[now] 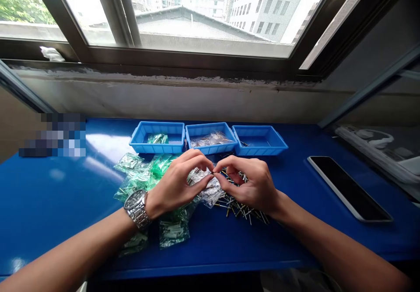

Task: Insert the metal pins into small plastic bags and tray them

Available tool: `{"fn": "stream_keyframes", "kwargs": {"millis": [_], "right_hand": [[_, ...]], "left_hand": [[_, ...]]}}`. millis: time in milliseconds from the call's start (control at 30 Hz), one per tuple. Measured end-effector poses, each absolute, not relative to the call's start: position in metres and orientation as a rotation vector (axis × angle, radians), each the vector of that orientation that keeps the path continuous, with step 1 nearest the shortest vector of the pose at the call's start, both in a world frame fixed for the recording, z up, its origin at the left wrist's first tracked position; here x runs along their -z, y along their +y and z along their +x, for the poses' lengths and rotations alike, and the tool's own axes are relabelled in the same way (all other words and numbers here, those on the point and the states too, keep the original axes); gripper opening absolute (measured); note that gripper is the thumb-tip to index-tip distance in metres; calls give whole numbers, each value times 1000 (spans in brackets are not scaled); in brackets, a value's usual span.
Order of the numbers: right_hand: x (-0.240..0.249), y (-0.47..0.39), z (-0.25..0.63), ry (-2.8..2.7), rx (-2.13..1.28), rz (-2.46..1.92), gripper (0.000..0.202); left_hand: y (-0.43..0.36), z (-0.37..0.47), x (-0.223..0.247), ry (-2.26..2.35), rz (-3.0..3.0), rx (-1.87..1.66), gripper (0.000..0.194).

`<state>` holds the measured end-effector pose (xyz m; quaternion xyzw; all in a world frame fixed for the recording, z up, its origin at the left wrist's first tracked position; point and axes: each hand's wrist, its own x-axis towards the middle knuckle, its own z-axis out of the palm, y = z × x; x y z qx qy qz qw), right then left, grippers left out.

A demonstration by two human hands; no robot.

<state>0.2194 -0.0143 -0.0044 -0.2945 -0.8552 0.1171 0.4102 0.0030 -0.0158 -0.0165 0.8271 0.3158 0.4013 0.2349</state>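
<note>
Blue table [49, 196]: three blue trays [210, 141], green bags [141, 174], loose pins [243, 209], phone [348, 187].

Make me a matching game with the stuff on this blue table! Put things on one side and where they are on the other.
Things:
1. phone
2. wristwatch
3. green bags
4. loose metal pins

Places:
A. piled under the right hand
B. on the left hand's wrist
C. lying flat at the right of the table
D. heaped in front of the left blue tray

Pairs: 1-C, 2-B, 3-D, 4-A
</note>
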Motion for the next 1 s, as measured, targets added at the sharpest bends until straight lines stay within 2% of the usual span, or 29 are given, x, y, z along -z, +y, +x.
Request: {"fn": "stream_keyframes", "kwargs": {"millis": [267,600,1000], "right_hand": [[4,-11,219,-2101,-463,-851,7],[15,-13,214,-2082,-789,-845,14],[9,-13,216,-2015,-574,-869,7]], "left_hand": [[-17,3,13,909,2199,-1274,5],[-20,3,14,846,2219,-1274,5],[-16,2,13,905,2190,-1315,4]]}}
